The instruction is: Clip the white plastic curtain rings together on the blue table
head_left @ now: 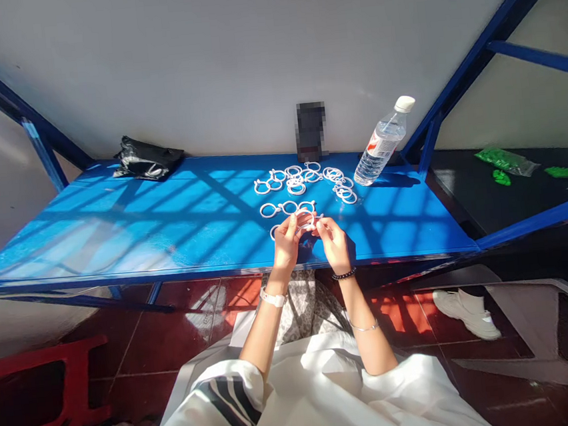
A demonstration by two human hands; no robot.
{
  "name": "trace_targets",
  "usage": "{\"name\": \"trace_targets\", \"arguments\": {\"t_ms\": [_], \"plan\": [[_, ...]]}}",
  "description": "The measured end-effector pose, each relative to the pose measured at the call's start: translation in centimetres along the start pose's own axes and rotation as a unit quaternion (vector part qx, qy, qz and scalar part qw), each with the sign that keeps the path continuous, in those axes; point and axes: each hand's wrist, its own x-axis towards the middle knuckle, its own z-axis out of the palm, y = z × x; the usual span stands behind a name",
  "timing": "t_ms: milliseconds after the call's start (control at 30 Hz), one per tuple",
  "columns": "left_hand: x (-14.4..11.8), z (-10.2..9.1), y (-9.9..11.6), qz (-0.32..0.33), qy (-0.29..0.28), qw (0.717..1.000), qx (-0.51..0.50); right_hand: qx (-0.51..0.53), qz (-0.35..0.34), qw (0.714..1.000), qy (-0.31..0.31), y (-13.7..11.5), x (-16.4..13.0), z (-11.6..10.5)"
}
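Observation:
Between my two hands, above the front edge of the blue table, is a white plastic ring [305, 220]. My left hand [287, 243] pinches its left side between thumb and fingers. At the ring's right side my right hand [333, 240] is closed, its fingertips pressed on a small white part there. Just beyond my hands lie a few more white rings [268, 210], one of them partly covered by my left hand. Farther back several similar rings [296, 185] are spread in loose, overlapping clusters.
A water bottle [382, 143] with a white cap stands at the back right. A black plastic bag [148, 160] lies at the back left, and a blurred dark object [310, 130] is by the wall. Blue metal bars [428, 142] rise at the table's side.

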Motion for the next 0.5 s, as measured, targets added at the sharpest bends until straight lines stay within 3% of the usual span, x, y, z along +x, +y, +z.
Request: {"name": "trace_targets", "arguments": {"t_ms": [300,500], "plan": [[0.07,-0.29,-0.36,0.016,0.001,1.000,0.015,0.036,0.021,0.996,-0.082,-0.15,-0.06,-0.08],[0.07,-0.20,-0.25,0.018,-0.007,1.000,0.014,0.080,0.000,0.994,-0.068,-0.24,0.03,-0.11]]}}
